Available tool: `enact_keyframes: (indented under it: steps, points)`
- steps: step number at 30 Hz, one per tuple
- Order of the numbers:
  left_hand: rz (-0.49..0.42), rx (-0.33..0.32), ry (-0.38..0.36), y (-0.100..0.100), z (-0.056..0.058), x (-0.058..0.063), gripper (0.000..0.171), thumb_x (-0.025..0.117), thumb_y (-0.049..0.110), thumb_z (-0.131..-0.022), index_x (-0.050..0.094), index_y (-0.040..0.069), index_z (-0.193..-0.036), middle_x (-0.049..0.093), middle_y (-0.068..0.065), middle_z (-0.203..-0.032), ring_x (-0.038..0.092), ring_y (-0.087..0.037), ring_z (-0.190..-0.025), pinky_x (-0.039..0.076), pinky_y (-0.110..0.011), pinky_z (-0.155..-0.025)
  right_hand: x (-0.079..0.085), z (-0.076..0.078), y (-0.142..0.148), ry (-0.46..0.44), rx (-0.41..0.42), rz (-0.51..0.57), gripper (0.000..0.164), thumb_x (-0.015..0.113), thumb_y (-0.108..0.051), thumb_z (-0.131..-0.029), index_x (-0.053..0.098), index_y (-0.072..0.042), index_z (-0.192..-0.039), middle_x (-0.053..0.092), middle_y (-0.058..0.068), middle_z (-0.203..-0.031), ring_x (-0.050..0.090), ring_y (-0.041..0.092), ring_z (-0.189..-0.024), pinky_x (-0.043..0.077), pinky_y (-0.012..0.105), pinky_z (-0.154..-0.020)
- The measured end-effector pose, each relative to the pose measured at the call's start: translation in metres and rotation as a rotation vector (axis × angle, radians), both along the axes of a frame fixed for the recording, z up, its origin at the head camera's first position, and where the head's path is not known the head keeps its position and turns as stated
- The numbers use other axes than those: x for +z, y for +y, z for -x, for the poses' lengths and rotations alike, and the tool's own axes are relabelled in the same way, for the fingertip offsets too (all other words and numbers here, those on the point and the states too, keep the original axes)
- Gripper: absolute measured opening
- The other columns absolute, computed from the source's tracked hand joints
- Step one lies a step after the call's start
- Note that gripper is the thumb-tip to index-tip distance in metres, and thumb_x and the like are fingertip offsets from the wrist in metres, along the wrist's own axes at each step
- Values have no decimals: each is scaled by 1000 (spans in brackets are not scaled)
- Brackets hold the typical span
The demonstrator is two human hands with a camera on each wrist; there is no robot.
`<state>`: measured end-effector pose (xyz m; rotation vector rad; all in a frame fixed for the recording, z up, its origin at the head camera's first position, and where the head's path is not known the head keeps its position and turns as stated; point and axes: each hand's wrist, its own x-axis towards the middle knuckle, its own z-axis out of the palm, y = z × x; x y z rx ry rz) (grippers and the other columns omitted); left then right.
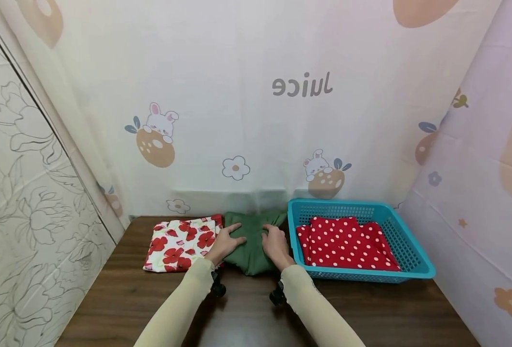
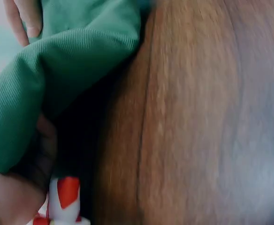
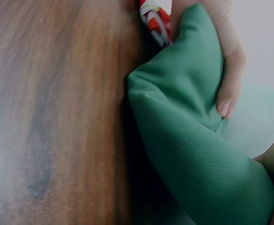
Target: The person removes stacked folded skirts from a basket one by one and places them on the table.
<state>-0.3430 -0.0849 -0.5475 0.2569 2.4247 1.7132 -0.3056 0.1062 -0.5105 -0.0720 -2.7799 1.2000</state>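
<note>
A folded green cloth [image 1: 251, 233] is bunched between both hands at the back of the table, its near edge sagging in creases. My left hand [image 1: 225, 243] grips its left side, with a finger tucked beneath the fabric in the left wrist view. On the opposite side my right hand [image 1: 276, 246] holds the cloth with bent fingers; part of this grip is hidden by the fabric. Left of the green cloth lies a folded white cloth with red flowers [image 1: 177, 246], close beside my left hand.
Right of my hands stands a blue plastic basket [image 1: 368, 276] holding a folded red cloth with white dots [image 1: 347, 243]. A patterned curtain [image 1: 247, 96] hangs directly behind the brown wooden table [image 1: 112, 299]. A floral-patterned panel [image 1: 30, 202] borders the left side.
</note>
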Motion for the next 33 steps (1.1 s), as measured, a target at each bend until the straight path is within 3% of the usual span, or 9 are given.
enact_keyframes:
  steps: [4,6,11,16,22,25,31,33]
  points:
    - [53,-3,27,-12,1,-5,58,69,20,-97,51,10,-152,39,-24,-160,41,-45,-145,43,-60,-110,-9,2,3,7,31,22,33,59,-11,-104,65,-2,-136,72,18,-92,64,23,-65,53,37,-63]
    - [71,-7,35,-20,1,-8,56,70,20,-97,54,12,-150,40,-23,-160,40,-45,-145,43,-61,-110,-14,3,4,9,44,44,32,59,-10,-104,65,-2,-135,69,16,-84,56,20,-58,47,33,-59]
    - [94,-23,37,-42,1,-13,54,72,25,-97,57,21,-149,42,-19,-160,39,-42,-148,42,-61,-111,-25,4,2,20,86,88,32,60,-9,-103,65,-2,-134,72,17,-108,57,15,-62,47,32,-63]
    - [140,-48,13,-60,1,-14,55,74,29,-96,56,27,-149,40,-16,-162,36,-40,-150,41,-60,-112,-28,6,-2,-13,129,93,34,60,-10,-103,64,-3,-136,73,16,-105,60,17,-64,48,35,-62]
    - [207,-44,29,-63,5,-8,55,74,28,-96,57,25,-148,41,-20,-161,39,-42,-148,42,-60,-112,-26,13,3,-22,153,59,35,62,-10,-103,64,-4,-137,67,21,-131,65,25,-77,53,43,-77]
    - [211,-30,53,-62,5,-6,54,75,26,-95,59,23,-147,44,-19,-159,41,-42,-146,43,-60,-111,-28,16,5,-13,158,64,35,62,-10,-103,64,-5,-137,66,22,-132,66,32,-79,53,45,-80]
    - [217,-11,113,-62,3,-13,48,77,21,-93,65,17,-139,54,-21,-149,52,-43,-136,49,-59,-103,-37,20,5,-10,156,62,34,63,-9,-102,64,-5,-136,62,22,-139,63,40,-119,54,50,-97]
    - [236,-19,140,-62,4,-15,48,78,21,-92,66,16,-138,57,-21,-145,55,-42,-132,50,-59,-100,-39,22,5,0,149,60,34,64,-7,-101,65,-3,-135,61,23,-140,61,42,-123,53,51,-99]
